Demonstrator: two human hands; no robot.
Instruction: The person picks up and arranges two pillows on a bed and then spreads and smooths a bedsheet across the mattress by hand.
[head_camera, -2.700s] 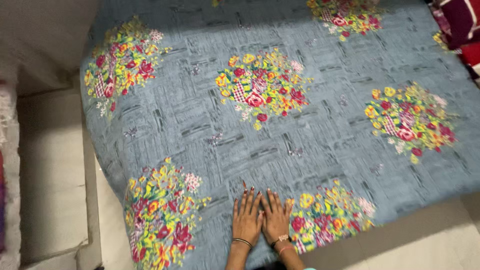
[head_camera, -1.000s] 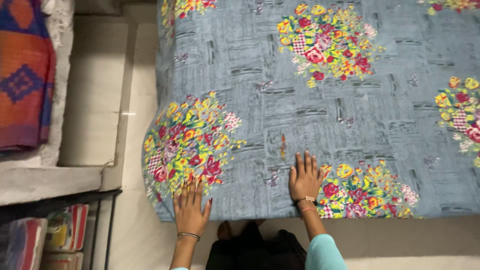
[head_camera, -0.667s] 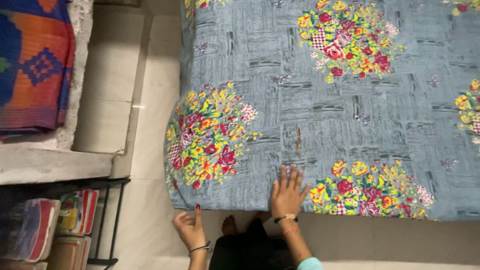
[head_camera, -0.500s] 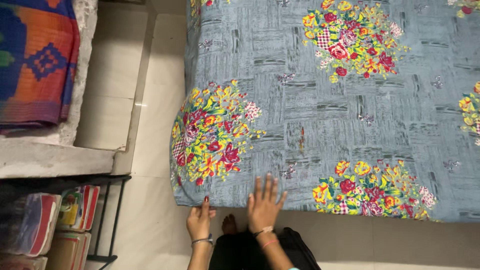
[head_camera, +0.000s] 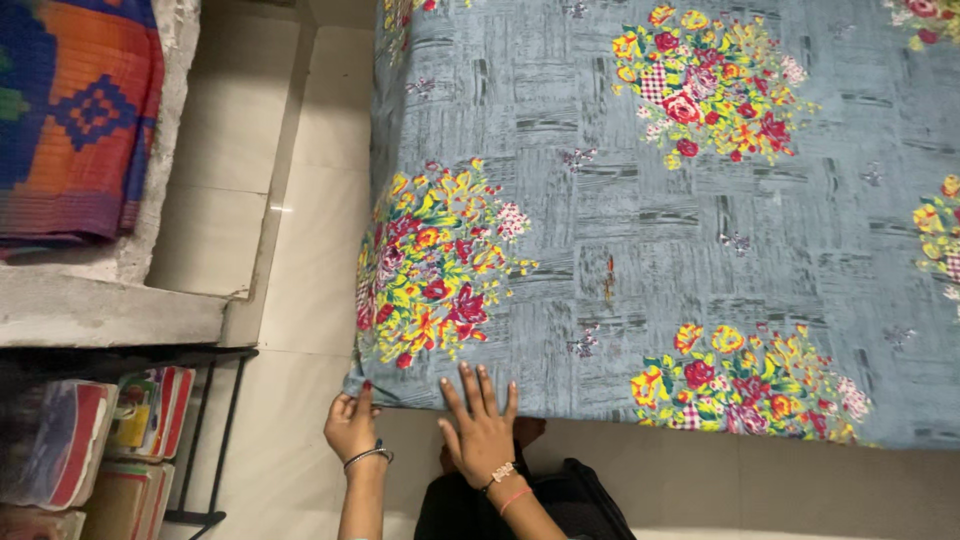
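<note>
A grey-blue bedsheet printed with bright flower bunches covers a bed and hangs over its near edge. My left hand is at the sheet's lower left corner, fingers curled around the hem and thumb pointing up. My right hand lies flat on the overhanging edge just right of that corner, fingers spread. Both wrists wear bangles. The part of the sheet under the corner is hidden.
Pale floor tiles run along the bed's left side. A concrete ledge at the left carries an orange and blue patterned cloth. Below it a black metal rack holds stacked books. My dark clothing is at the bottom.
Both hands slid left along the near edge and off the top surface. My left hand dropped to the corner and curled on the hem; my right hand followed beside it.
</note>
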